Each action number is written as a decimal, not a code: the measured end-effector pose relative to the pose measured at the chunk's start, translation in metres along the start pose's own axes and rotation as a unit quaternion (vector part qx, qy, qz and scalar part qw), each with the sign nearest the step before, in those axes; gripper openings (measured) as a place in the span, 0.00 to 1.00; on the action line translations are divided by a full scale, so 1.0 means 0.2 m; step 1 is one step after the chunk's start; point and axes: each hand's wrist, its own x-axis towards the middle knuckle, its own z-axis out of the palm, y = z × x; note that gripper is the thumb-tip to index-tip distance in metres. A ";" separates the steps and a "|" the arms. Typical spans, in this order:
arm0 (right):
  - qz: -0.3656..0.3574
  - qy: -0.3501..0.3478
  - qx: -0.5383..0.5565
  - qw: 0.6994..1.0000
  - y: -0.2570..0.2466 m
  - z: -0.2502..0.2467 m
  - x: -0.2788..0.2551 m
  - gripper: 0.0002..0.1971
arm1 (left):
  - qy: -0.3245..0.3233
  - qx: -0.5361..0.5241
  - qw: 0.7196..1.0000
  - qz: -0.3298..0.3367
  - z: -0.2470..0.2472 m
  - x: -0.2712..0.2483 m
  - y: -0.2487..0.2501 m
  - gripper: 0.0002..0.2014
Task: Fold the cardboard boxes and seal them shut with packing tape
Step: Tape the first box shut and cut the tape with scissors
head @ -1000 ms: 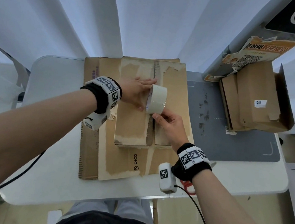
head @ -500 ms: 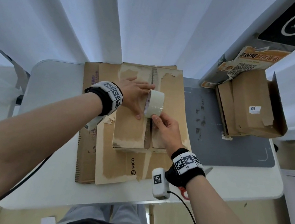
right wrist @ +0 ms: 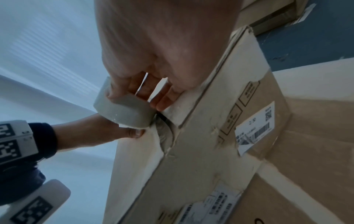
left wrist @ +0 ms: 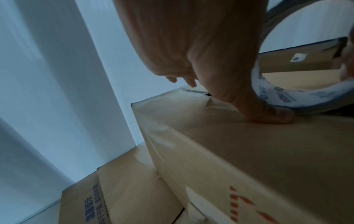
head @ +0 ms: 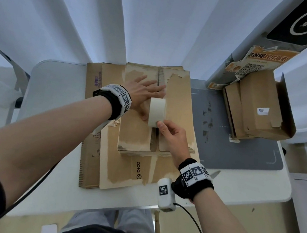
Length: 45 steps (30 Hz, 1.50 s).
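The box point(head: 137, 129) stands on flattened cardboard sheets point(head: 127, 172) at the middle of the tabletop point(head: 52, 102), its two top flaps meeting along a centre seam point(head: 154, 138) that gapes a little at its 6 o'clock end. The left hand point(head: 144, 93) lies flat with fingers straight, pressing the left flap toward 12 o'clock, thumb down beside the roll. The right hand point(head: 171, 136) pinches the tape roll point(head: 156, 112), which stands on edge over the seam. The likeliest trouble, in my judgement, is tape wandering off the seam: the roll is gripped only at its 6 o'clock rim, so a pull toward the body could twist it and lay the strip askew, catching one flap alone. The right flap has no hand on it; it may spring up and leave a bubble or a gap under the tape. The flap faces are torn and fuzzy, so the adhesive may hold poorly. The box, resting on loose sheets, could also slide toward 6 o'clock if the left hand eases.
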 end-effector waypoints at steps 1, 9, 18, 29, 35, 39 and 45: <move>0.001 0.002 -0.003 1.000 0.00 0.01 -0.01 0.09 | -0.005 0.010 1.000 0.012 -0.01 0.00 0.01 0.57; -0.008 0.025 -0.015 1.000 -0.03 0.05 -0.04 0.15 | -0.049 -0.071 0.996 0.025 -0.03 0.00 0.01 0.56; -0.007 0.013 -0.011 1.000 -0.06 0.01 -0.01 0.10 | -0.039 -0.106 0.993 0.025 -0.01 0.00 0.00 0.59; -0.004 -0.003 -0.006 1.000 -0.05 0.02 0.03 0.10 | -0.070 -0.079 0.994 0.010 -0.02 0.05 -0.01 0.59; 0.016 -0.027 -0.020 0.999 -0.08 0.01 0.04 0.13 | -0.093 -0.078 0.993 0.003 -0.02 0.05 0.01 0.63; 0.005 -0.023 -0.036 0.999 -0.11 0.00 0.02 0.12 | -0.099 -0.073 0.992 0.002 -0.02 0.05 0.01 0.64; -0.020 -0.018 -0.036 0.999 -0.10 -0.01 -0.05 0.09 | -0.105 -0.083 0.991 0.002 -0.03 0.03 0.03 0.63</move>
